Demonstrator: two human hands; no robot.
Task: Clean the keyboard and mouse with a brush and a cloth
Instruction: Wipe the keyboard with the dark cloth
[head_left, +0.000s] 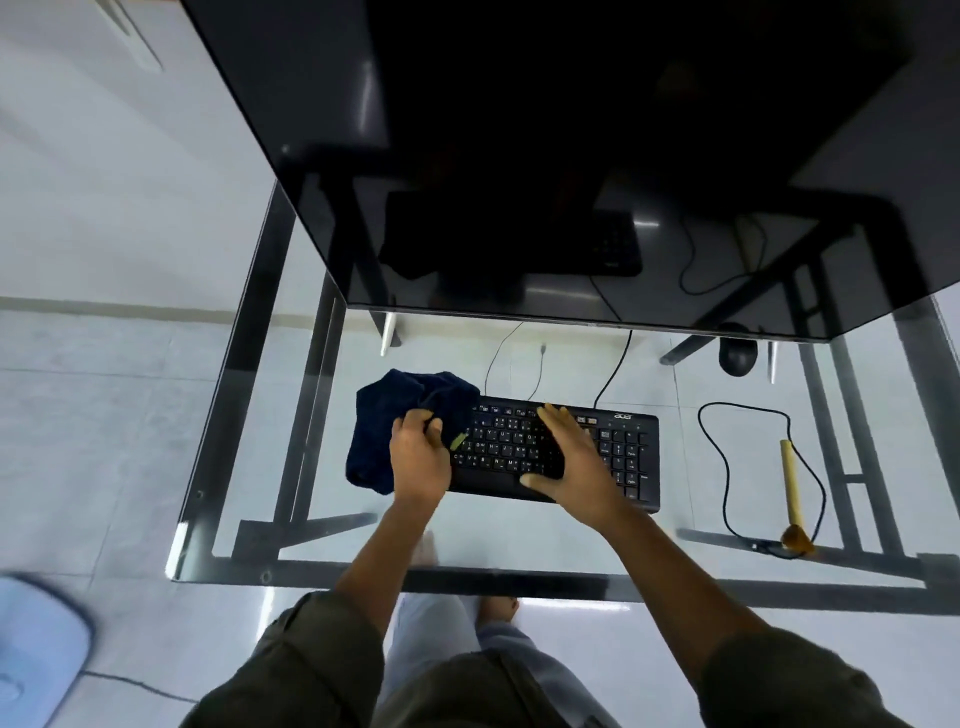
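Left hand (420, 457): fingers closed on a fold of the dark blue cloth (400, 426), gripping it at the left end of the keyboard (556, 452). A small yellow-green tag on the cloth shows just right of the thumb. The cloth is bunched and covers the keyboard's left end, spilling onto the glass table (467, 540) beside it.

Right hand (569, 462): open, fingers spread, palm laid flat on the middle keys, thumb on the front palm rest. It holds nothing.

Keyboard: black, lying roughly at the table's centre, parallel to the near edge; its number pad is uncovered on the right. Its cable runs from the far side toward the monitor (597, 156), which stands along the far edge.

Brush (790, 493): wooden handle, bristle head toward the near edge, lying near the right edge, well apart from the keyboard. A black cable (727, 467) loops around it.

Mouse (737, 356): black, near the far right corner, just under the monitor's lower edge.
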